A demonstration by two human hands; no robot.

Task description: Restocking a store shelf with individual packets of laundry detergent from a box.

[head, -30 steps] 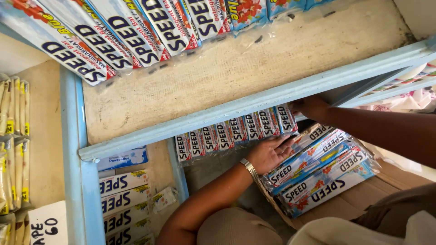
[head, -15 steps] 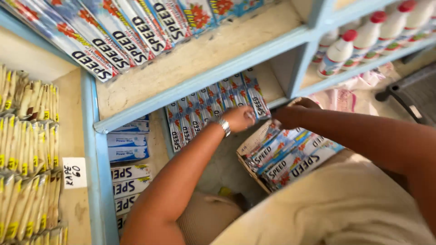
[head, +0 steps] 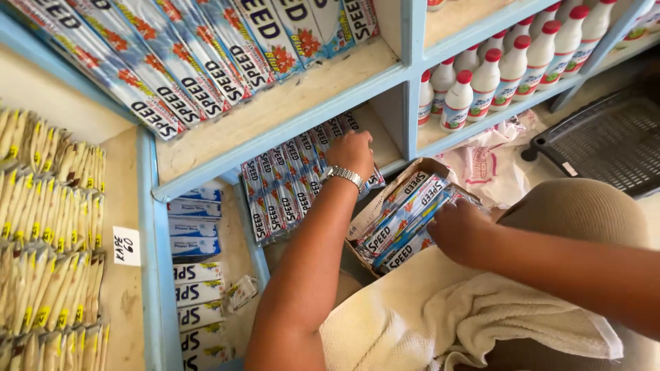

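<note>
Packets (head: 402,223) slanting in box (head: 421,167), right hand (head: 459,230) gripping, left hand (head: 352,152) on shelved row (head: 292,185)

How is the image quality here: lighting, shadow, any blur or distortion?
Head view: bright, even daylight; the lower shelf recess behind the left hand is shaded; the right hand in the cardboard box is sharp; no motion blur; light-blue shelf edges run tilted and slightly bowed.

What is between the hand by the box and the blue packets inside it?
Nothing visible: the right hand rests directly on the blue packets in the open cardboard box. The left hand presses the shelf's packet row.
</note>
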